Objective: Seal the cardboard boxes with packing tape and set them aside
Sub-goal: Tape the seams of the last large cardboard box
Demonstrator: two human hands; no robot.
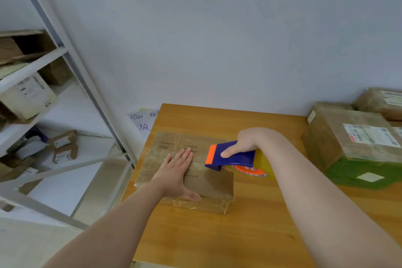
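**Figure. Taping the top of a box, head view.** A flat cardboard box [208,183] lies at the centre of the frame, near the left edge of a wooden table [239,235]. The left hand [176,172] rests palm-down on the box top, fingers straight and together, steadying it. The right hand [245,143] is wrapped round a blue-and-orange tape dispenser [230,156], one digit laid along the blue body. The dispenser's nose sits at the box's right-hand top edge.

*Step in hand:* apparently a strip is being laid across the top. Whether that strip is being started or cut off cannot be told.

*Next move:* judged to need firm downward pressure from the left hand while the dispenser travels in line with the seam, so that the light box does not slide.

*Obscured:*
- The dispenser body hides its blade and where the tape meets the box.
- The left hand covers part of the seam.
- Glossy film on the cardboard makes separate strips hard to distinguish.
- The printing on the box is illegible.
- The stacked parcels [352,143] are cut off at the right of the frame.
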